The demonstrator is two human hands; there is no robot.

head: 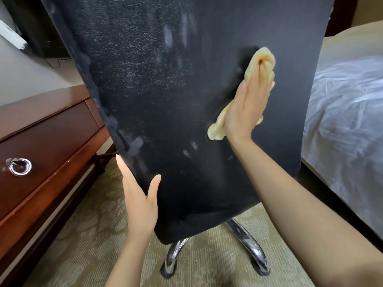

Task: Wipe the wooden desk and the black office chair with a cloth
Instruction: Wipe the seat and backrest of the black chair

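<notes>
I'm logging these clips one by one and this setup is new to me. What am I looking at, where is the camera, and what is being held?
There is no machine here. A person works with two bare hands, and the single camera is worn on their head, looking forward and down. The right hand presses a yellow cloth flat against the back of the black office chair, which shows pale streaks. The left hand rests on the chair's lower left edge, thumb on the back face. The wooden desk is on the left, a bed on the right.
</notes>
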